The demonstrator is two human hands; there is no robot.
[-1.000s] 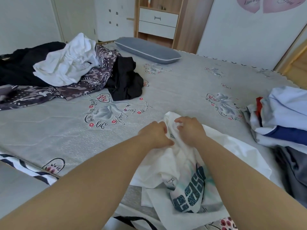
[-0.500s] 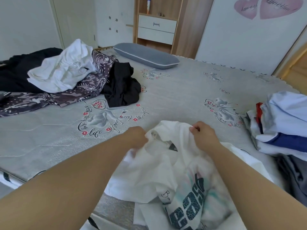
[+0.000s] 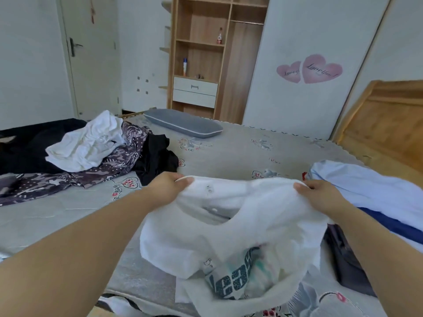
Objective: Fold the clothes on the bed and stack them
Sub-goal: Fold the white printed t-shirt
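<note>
both hands hold up a white cotton t-shirt with a teal and dark printed logo (image 3: pixel 231 227) above the near part of the grey bed sheet printed with small red hearts and flowers (image 3: pixel 240 154). the left hand (image 3: pixel 168 187) pinches the shirt's upper edge at its left end, fingers curled round the cloth; the right hand (image 3: pixel 320 193) grips the same edge at its right end, thumb on top and fingers folded under. between the two hands the edge is stretched nearly straight, and the rest of the shirt hangs down in loose folds, its lower part with the logo resting bunched on the sheet nearest the camera.

left of the shirt and further back lies a heap of unfolded clothes: a crumpled white garment (image 3: pixel 87 147) on top of a grey-purple patterned garment (image 3: pixel 114 164), with a black crumpled garment (image 3: pixel 156 160) at the heap's right side, just beyond the left hand. right of the shirt sits a pale blue and white folded garment with a dark blue band (image 3: pixel 370 193), touching the right forearm, and a dark grey garment (image 3: pixel 345 264) lies below it. behind the shirt, at the far edge of the sheet, is a long grey pillow with white piping (image 3: pixel 183 123).
</note>
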